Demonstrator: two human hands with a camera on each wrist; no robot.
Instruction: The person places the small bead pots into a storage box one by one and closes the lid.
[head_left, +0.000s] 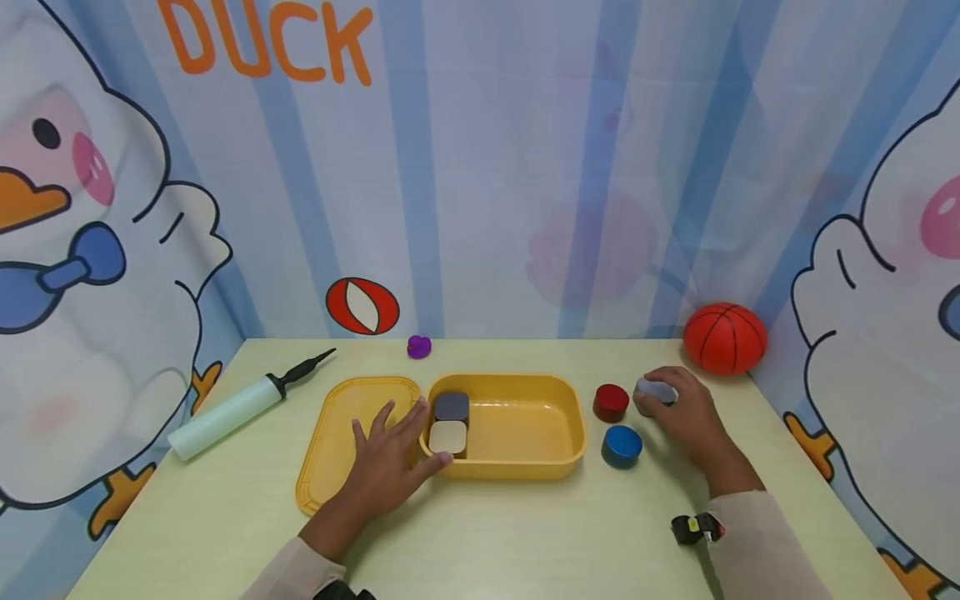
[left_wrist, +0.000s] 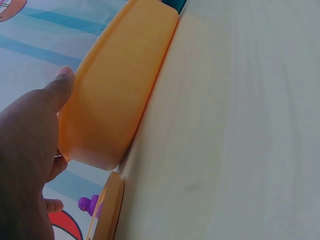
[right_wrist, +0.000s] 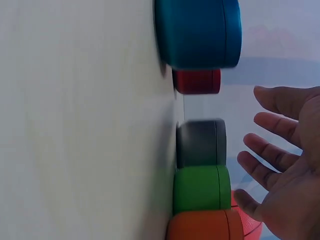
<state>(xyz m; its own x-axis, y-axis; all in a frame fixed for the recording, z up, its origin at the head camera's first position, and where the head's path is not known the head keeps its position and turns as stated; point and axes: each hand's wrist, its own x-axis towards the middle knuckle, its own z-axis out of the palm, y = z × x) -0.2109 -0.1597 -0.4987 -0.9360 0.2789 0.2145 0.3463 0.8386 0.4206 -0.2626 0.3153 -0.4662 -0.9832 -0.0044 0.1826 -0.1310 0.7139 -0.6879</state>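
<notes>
My left hand (head_left: 386, 467) spreads its fingers at the left end of the yellow box (head_left: 510, 471). Its thumb rests at the box's front rim, as the left wrist view also shows. Inside the box sit a dark grey tub (head_left: 452, 407) and a cream tub (head_left: 447, 437). My right hand (head_left: 686, 412) is over a grey lidded tub (head_left: 657, 392), thumb and fingers apart around it in the head view. In the right wrist view its fingers (right_wrist: 272, 152) are extended and clear of the grey tub. Green (right_wrist: 200, 189) and orange (right_wrist: 200, 226) tubs stand beside it, hidden in the head view.
Red (head_left: 611, 402) and blue (head_left: 622, 447) tubs stand right of the box. The yellow lid (head_left: 322, 454) lies left of it. A hand pump (head_left: 232, 417), a purple duck (head_left: 419, 347) and a red ball (head_left: 724, 338) are farther out. A printed curtain backs the table.
</notes>
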